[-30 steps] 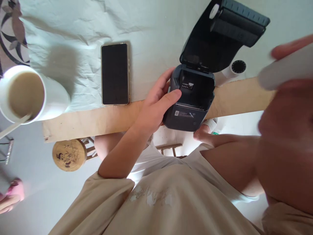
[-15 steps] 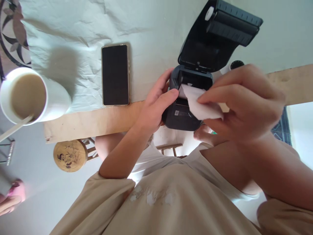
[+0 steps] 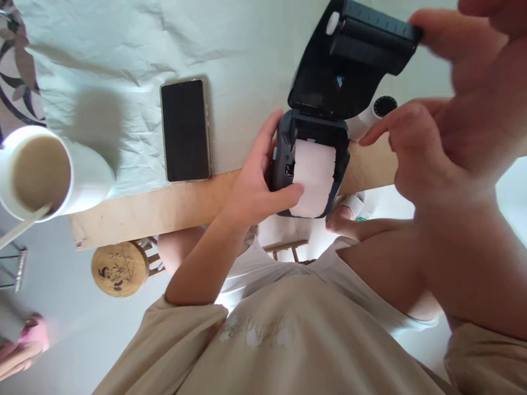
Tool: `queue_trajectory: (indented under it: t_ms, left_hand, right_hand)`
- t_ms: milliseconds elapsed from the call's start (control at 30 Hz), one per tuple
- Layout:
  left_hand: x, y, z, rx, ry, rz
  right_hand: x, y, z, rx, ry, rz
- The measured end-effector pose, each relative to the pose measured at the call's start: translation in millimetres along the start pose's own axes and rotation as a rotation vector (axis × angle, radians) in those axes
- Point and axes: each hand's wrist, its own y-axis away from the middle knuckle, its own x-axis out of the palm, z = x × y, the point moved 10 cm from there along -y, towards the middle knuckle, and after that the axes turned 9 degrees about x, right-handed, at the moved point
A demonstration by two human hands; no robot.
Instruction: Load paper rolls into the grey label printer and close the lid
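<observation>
A small dark label printer (image 3: pixel 283 160) stands at the table's near edge with its lid (image 3: pixel 341 82) swung up and back. A white paper roll (image 3: pixel 313 170) lies in its bay, and the loose end hangs over the front. My left hand (image 3: pixel 251 192) grips the printer's left side, with the thumb pressing on the paper. My right hand (image 3: pixel 432 148) is raised close to the camera at the right, blurred. Its fingers are spread and one fingertip touches the lid's far end.
A black phone (image 3: pixel 184 130) lies face up left of the printer on the pale cloth (image 3: pixel 230 49). A white cup (image 3: pixel 88 173) of milky drink stands at far left. A second paper roll (image 3: pixel 376 109) lies behind the printer. A wooden stool (image 3: pixel 119 269) and another person's pink-slippered foot (image 3: pixel 24 343) are below.
My right hand has let go of the paper roll, which now sits in the printer's bay, and has risen to the lid. My left thumb has moved down onto the paper.
</observation>
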Motion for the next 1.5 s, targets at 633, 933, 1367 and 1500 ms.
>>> queue_trajectory:
  t_ms: [633, 933, 1367, 1500]
  left_hand:
    - [-8.7, -1, -2, 0.025, 0.061, -0.167]
    - [-5.0, -3, -6, -0.024, 0.032, -0.120]
    - [-5.3, -2, -1, -0.091, 0.158, -0.244]
    - [-12.7, -2, 4, -0.128, 0.174, -0.328]
  right_hand:
    - [30, 16, 29, -0.144, 0.115, -0.007]
    - [37, 14, 21, -0.026, 0.034, 0.143]
    - [24, 11, 21, -0.035, 0.008, 0.056]
    - [25, 11, 20, -0.059, 0.019, 0.096]
